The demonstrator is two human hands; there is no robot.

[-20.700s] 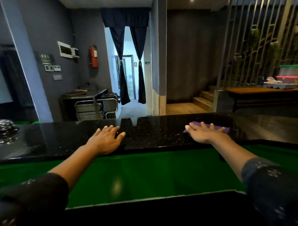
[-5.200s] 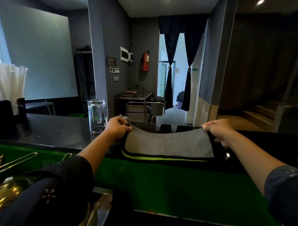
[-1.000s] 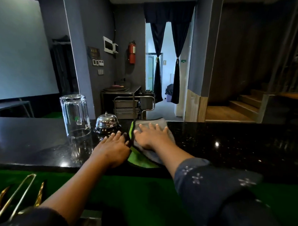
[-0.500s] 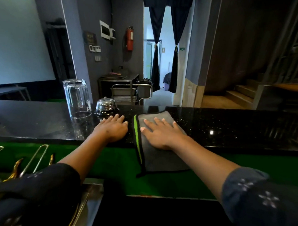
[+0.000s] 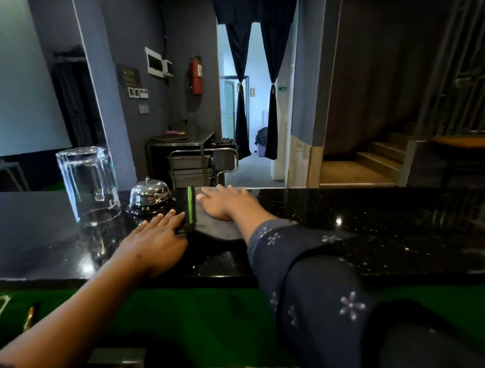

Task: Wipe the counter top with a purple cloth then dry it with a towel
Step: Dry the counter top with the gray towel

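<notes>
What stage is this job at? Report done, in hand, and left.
Done, apparently: no purple cloth in view, so wiping seems over. In hand: the right hand presses the grey towel flat on the black counter; the left hand rests flat beside it. Left: drying the long stretch to the right, and around the bell and glass.

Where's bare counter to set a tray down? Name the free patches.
The black counter top lies bare to the right of the grey towel and right hand. A narrower bare strip lies left of the upturned glass. Crowded: glass, bell, left hand, towel.
</notes>
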